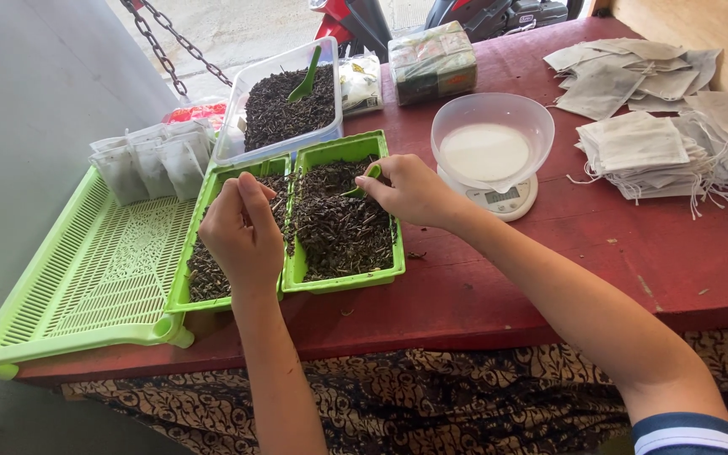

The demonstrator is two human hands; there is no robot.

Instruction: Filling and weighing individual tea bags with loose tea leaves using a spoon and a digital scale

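Only one view is given, taken from a camera worn on the head. The red table [549, 253] is looked down on from close above, facing forward and tilted. Both arms are seen reaching away from the camera.

Glossy green plastic trays [343, 278], dry crumbly tea leaves [340, 223], translucent plastic bowl [492, 118], matt paper bags [634, 143], worn red-painted wooden table [549, 253].

Small green scoop [362, 184] tilted in dark loose tea, right green tray [345, 281]
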